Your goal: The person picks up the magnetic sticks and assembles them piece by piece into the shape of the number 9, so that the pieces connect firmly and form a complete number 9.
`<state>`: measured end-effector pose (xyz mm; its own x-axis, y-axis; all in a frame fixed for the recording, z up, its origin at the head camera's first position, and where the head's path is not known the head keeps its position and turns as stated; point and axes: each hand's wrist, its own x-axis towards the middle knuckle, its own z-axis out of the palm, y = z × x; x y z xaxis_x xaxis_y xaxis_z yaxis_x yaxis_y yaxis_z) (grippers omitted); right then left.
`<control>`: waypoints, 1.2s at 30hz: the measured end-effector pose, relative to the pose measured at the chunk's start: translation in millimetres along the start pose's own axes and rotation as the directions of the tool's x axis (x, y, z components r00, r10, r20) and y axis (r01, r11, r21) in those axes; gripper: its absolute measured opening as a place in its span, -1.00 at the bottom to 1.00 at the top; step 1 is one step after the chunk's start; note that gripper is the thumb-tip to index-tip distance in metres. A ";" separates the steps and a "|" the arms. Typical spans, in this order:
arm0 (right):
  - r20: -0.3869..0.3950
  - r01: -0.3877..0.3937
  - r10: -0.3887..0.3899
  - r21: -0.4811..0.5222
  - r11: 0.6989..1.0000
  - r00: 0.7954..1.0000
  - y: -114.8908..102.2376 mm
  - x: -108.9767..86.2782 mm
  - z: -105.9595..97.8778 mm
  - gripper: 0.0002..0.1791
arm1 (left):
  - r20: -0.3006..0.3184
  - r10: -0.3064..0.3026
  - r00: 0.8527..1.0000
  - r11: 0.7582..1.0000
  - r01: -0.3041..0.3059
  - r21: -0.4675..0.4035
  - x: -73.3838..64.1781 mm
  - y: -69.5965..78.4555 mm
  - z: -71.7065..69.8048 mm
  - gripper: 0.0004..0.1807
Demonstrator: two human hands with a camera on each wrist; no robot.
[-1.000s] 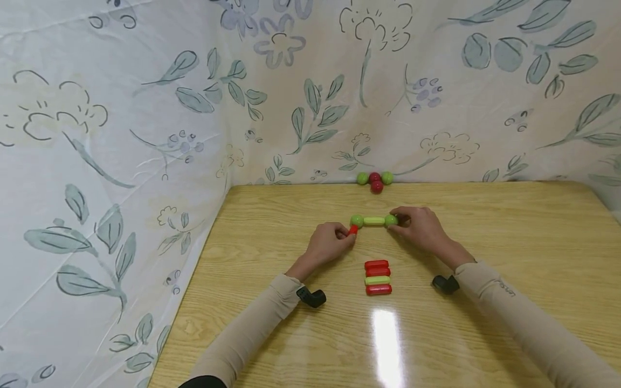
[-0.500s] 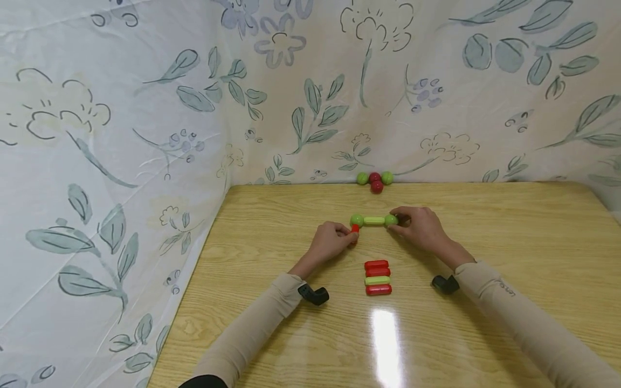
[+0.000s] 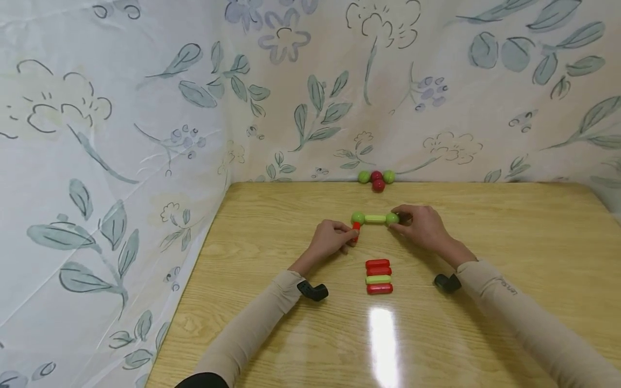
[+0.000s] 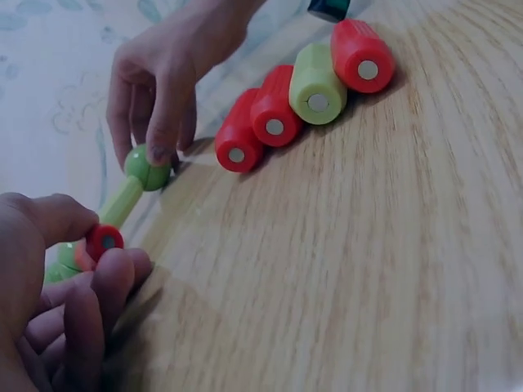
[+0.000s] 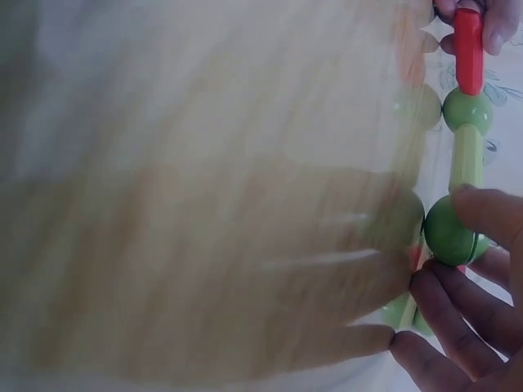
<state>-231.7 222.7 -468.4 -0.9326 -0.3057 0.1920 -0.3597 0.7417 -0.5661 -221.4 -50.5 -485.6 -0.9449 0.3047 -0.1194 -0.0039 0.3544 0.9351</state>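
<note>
Red rod (image 5: 469, 51), apparently part-hidden

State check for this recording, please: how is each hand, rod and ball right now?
Left hand: pinching a red rod
Red rod: pinched, one end against the left ball
Left ball: meeting the red rod and the green rod
Green rod: between left and right balls, meeting both
Right ball: held
Right hand: gripping the right ball
Four other rods: lying side by side
Four far balls: clustered, unheld

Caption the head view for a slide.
Left grip pinches a red rod at one green ball, right grip holds a second green ball; four rods lie side by side.
</note>
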 end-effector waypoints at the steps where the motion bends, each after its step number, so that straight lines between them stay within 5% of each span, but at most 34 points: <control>1: 0.008 -0.007 0.007 0.000 1.000 1.000 0.2 1.2 -0.4 -0.59 | -0.002 -0.001 1.000 1.000 0.001 -0.008 0.4 -1.1 -0.4 -0.78; 8: 0.049 -0.093 0.089 0.064 0.994 0.995 0.4 15.9 -8.7 -0.48 | -0.019 0.002 1.000 0.999 -0.003 -0.031 1.2 -5.3 -2.0 -0.76; 17: -0.010 -0.036 0.037 0.086 0.996 0.999 6.3 47.3 -13.6 -0.57 | -0.055 -0.002 0.998 1.000 0.001 -0.025 -7.0 -11.7 -2.6 -0.75; 36: 0.012 -0.130 0.130 0.049 0.990 0.991 10.3 86.0 -16.4 -0.56 | -0.024 0.028 0.999 0.996 -0.030 -0.087 -6.0 -5.2 0.1 -0.78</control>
<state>-316.1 213.8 -444.5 -0.9709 -0.2139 0.1076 -0.2334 0.7450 -0.6250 -215.8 -54.1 -489.8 -0.9522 0.2931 -0.0856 -0.0045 0.2670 0.9637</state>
